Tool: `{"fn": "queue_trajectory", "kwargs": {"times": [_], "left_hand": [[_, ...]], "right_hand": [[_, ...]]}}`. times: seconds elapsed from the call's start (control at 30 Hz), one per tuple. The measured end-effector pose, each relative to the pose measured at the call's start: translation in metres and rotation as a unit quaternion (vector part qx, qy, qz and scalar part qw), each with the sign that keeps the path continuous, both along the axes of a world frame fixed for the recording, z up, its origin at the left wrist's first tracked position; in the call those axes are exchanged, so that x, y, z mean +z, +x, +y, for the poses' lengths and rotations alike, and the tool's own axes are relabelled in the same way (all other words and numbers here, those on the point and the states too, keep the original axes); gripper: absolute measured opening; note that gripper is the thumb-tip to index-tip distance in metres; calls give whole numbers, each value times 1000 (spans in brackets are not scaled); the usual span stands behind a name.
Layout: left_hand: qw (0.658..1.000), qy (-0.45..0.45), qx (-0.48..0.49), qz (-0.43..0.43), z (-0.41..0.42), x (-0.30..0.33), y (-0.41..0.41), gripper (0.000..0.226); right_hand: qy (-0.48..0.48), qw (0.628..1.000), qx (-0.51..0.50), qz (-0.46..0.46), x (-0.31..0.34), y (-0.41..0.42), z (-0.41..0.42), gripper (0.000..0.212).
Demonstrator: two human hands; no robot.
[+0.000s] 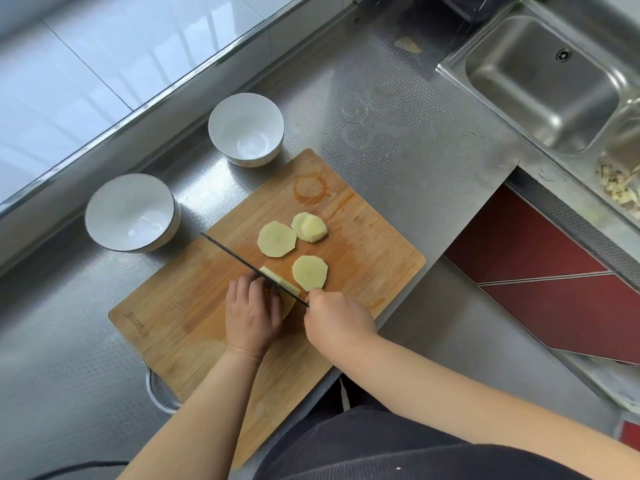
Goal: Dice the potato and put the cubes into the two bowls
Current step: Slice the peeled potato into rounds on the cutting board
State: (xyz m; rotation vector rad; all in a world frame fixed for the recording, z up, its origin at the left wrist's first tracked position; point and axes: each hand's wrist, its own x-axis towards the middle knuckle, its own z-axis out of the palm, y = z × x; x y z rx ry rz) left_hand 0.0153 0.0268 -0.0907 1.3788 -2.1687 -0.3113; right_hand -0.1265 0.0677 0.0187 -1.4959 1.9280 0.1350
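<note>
On the wooden cutting board (194,317) lie three round potato slices: one slice (277,239) in the middle, a stacked pair (309,227) behind it, another slice (309,273) nearer my hands. My left hand (251,313) presses curled fingers on a potato piece (281,281) that the knife (239,259) cuts through. My right hand (337,318) grips the knife handle, which is hidden in the fist. Two white bowls stand beyond the board, one bowl (130,211) at the left and the other bowl (246,128) further back; neither holds potato.
The steel counter (398,140) carries the board, which overhangs its front edge. A steel sink (540,84) lies at the far right, with peel scraps (618,188) on its drainer. A tiled wall runs along the back left. A metal loop handle (157,393) sticks out under the board.
</note>
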Motion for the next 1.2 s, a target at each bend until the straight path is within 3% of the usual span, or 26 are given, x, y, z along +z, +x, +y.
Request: {"fn": "queue_trajectory", "kwargs": {"times": [0.43, 0.73, 1.2], "left_hand": [[999, -21, -12, 31, -1, -4, 1, 10], [999, 9, -18, 32, 2, 4, 4, 20], [1000, -10, -20, -5, 6, -5, 9, 20]], "right_hand": [[47, 999, 6, 19, -37, 2, -7, 21], [29, 999, -25, -24, -45, -11, -8, 26], [-68, 997, 27, -12, -12, -3, 19, 24]]}}
